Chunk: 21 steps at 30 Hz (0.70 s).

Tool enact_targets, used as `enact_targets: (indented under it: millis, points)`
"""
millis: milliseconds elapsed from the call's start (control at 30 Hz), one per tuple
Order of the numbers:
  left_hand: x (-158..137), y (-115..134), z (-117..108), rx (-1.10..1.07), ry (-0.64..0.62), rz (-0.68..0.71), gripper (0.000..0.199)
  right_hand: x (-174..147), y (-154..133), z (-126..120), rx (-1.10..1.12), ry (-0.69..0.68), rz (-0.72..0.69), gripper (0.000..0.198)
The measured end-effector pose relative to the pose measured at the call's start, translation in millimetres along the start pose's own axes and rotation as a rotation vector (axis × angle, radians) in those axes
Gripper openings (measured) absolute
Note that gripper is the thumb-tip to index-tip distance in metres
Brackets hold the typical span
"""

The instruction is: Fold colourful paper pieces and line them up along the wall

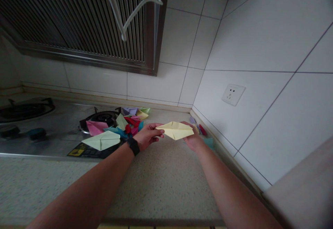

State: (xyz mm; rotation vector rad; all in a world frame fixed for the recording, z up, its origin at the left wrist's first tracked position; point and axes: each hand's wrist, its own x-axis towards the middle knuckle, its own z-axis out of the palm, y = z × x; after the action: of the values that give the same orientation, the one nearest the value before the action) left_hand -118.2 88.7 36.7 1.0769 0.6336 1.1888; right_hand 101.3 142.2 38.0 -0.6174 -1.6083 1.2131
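A pale yellow folded paper [176,130], pointed at its ends and creased along the middle, is held above the counter between my two hands. My left hand [147,137], with a dark band on the wrist, pinches the paper's left tip between thumb and fingers. At the other end, my right hand [192,139] grips the paper from behind and below; its fingers are mostly hidden by it. Left of my hands lies a pale green folded paper [102,141] on the stove, beside a pink one [95,127] and a heap of colourful folded papers [132,121].
A gas stove [65,125] with two burners spans the left. The range hood [85,24] hangs above it, with a white bent tube [125,17] in front. Small folded papers [201,129] and a teal sheet [208,143] lie along the right wall, below a socket [233,94].
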Motion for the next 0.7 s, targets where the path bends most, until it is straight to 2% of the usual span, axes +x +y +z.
enact_targets:
  millis: [100,233,433,700]
  points:
    - [-0.5,-0.5,0.4,0.015,-0.024,-0.002,0.041,-1.9,-3.1,1.2,-0.025,-0.027,0.010,0.025]
    - [0.0,-1.0,0.0,0.017,0.002,-0.010,0.034,-2.1,-3.3,3.5,-0.025,-0.042,0.026,0.026]
    - [0.9,0.5,-1.4,0.028,0.076,0.005,0.028,0.3,-3.9,-0.5,0.090,0.036,0.040,0.022]
    - [3.3,0.0,-5.6,0.038,0.151,0.034,0.030,4.4,-7.5,-8.3,0.147,0.141,-0.007,0.017]
